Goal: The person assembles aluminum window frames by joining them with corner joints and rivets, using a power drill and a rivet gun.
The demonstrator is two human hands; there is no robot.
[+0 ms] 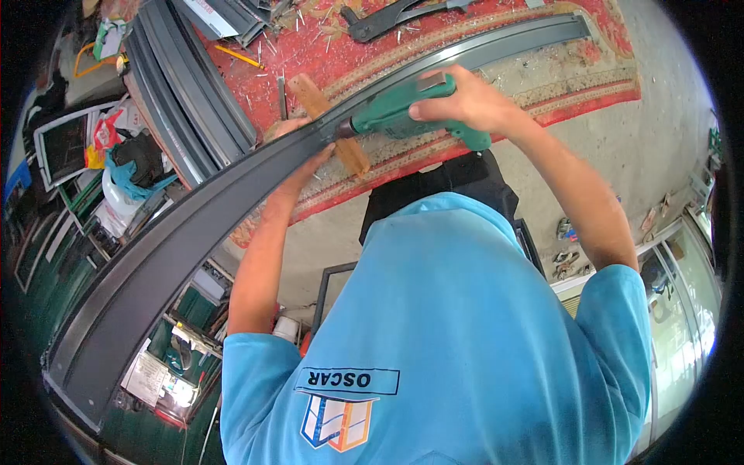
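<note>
My right hand (470,101) is wrapped round a green power drill (395,108), whose dark chuck points left at a long dark metal profile (256,174). The chuck end meets the profile near my left hand (304,159). My left hand grips the profile from below and behind, with fingers on both sides of it. Under the profile, a wooden block (353,157) lies crosswise on the red patterned carpet (465,147). The drill's tip is too small to make out.
More dark profiles (174,85) lie at the upper left. A black tool (380,22), a yellow pencil (239,56) and metal shavings lie on the carpet. Bags and a framed panel (62,151) stand at the left. Glass-panelled frames (678,287) are at the right.
</note>
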